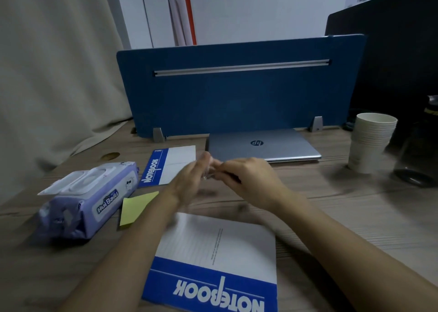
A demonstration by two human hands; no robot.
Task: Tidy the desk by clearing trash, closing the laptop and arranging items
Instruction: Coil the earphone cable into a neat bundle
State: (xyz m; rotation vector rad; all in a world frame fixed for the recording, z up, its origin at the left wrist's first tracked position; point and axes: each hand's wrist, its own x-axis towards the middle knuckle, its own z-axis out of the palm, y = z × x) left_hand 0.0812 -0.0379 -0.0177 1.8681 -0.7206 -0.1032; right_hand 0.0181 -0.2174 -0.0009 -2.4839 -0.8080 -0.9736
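Observation:
My left hand (189, 181) and my right hand (248, 176) meet above the middle of the desk. Between their fingertips is a small clear crinkled piece, perhaps a plastic wrapper (208, 173); it is blurred. Behind the hands a silver laptop (263, 144) lies closed and flat. One blue and white notebook (213, 264) lies near me, under my forearms. A second notebook (170, 165) lies farther back on the left. Yellow sticky notes (134, 208) lie between them.
A purple pack of wet wipes (87, 200) sits at the left. A stack of paper cups (369, 142) stands at the right, next to a dark object (414, 176). A blue divider panel (237, 86) closes the back of the wooden desk (343, 217). A curtain hangs at the left.

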